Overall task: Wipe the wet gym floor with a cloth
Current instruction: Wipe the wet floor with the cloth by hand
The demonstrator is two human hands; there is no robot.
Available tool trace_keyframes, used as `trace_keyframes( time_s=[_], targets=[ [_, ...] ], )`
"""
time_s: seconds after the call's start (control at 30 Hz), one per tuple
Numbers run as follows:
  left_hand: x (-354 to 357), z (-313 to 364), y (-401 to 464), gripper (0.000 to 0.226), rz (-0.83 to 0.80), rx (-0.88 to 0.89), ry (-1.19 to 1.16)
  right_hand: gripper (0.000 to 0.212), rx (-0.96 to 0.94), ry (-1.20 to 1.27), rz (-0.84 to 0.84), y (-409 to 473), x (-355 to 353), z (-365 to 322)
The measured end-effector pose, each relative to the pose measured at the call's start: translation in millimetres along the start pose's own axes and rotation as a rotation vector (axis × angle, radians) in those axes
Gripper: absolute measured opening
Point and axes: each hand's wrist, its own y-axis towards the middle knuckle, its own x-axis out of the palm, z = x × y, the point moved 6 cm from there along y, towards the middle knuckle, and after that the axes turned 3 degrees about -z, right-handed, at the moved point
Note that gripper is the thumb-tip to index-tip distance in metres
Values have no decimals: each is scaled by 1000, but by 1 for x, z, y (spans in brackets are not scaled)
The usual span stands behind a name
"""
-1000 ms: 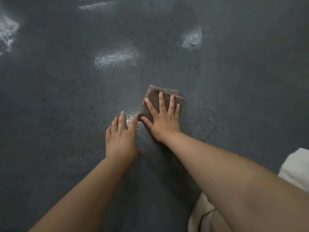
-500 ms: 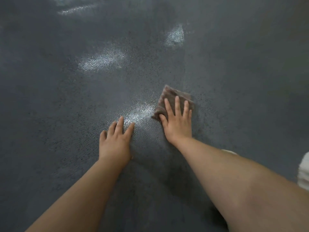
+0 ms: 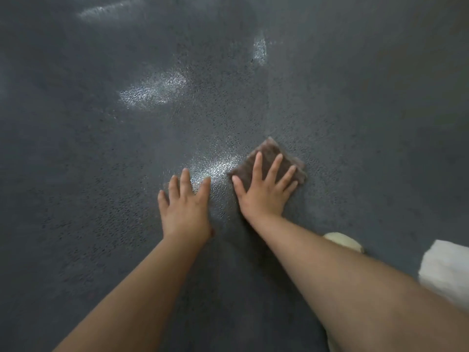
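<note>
The right hand (image 3: pixel 264 194) lies flat on a brown cloth (image 3: pixel 269 158). Its fingers are straight and spread wide, and they press the cloth down on the floor (image 3: pixel 355 123). The hand does not curl round the cloth. The cloth is folded small and sits on the floor a little right of the middle, with its far corner and right edge sticking out past the fingertips.

The left hand (image 3: pixel 185 209) lies flat on the bare floor, just left of the right hand. Its fingers are straight and close together, and it holds nothing. The two hands are near each other but do not touch.

The floor is dark grey with a bumpy skin. A shiny wet patch (image 3: pixel 218 166) sits between the two hands, right next to the left edge of the cloth. More shiny spots (image 3: pixel 154 90) show farther away, up and to the left, and one small one is far off near the middle.

At the right, close by, there is a white thing (image 3: pixel 446 270) at the edge, and a pale rounded thing (image 3: pixel 342 241) peeks out behind the right arm. I cannot tell what they are.
</note>
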Motion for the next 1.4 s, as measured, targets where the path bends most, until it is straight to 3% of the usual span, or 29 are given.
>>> trace_keyframes(
  time_s=[0.13,0.33,0.43,0.67,0.77,0.9,1.17,1.4],
  targets=[
    [12,8,3,113,-122,-19,2,81,-121,-39,-23,53,-28,-18],
    [13,9,5,114,-113,-33,-16,94,-150,-35,-88,111,-60,-52],
    [14,10,6,114,-121,-40,-18,89,-150,-37,-91,130,-66,-59],
    [15,11,8,110,-118,-59,-39,64,-146,-12,-24,117,-60,-48],
    [15,12,10,108,-114,-68,-57,64,-77,25,72,77,-43,-20],
    [15,12,9,109,-120,-69,-75,69,10,45,71,29,-22,-6],
    [16,10,9,110,-114,-69,-84,75,-114,-23,-20,121,-61,-39],
    [15,10,9,114,-121,-60,-94,62,-154,-11,13,136,-68,-40]
  ],
)
